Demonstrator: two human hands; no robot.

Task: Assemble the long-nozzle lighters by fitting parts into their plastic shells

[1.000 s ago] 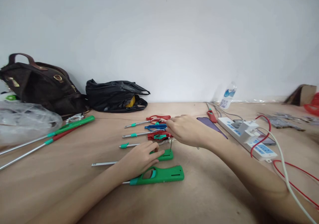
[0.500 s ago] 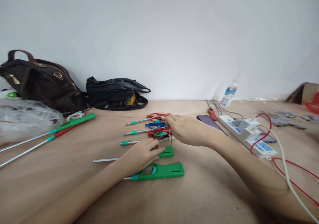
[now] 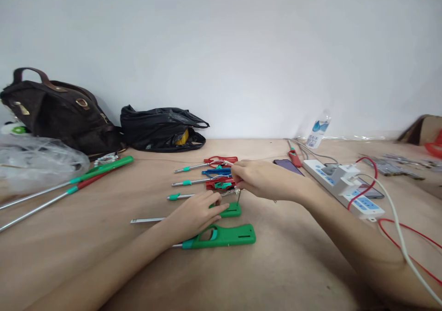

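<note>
My left hand presses down over a green long-reach lighter, its fingers closed on the handle; its metal tube pokes out to the left. My right hand grips a screwdriver, whose thin shaft points down to the end of that handle; its grip is hidden in the fingers. Nearer to me lies another green lighter, with a trigger loop. Beyond my hands are opened lighters: a red one with inner parts showing, a blue shell and a further red one.
Two long lighters lie at left beside a clear plastic bag. A dark backpack and black bag stand against the wall. At right are a power strip with cables, a phone, a bottle and metal tubes.
My right hand has shifted slightly, and the screwdriver shaft now leans more, its top to the right. The left hand stays on the green lighter.
</note>
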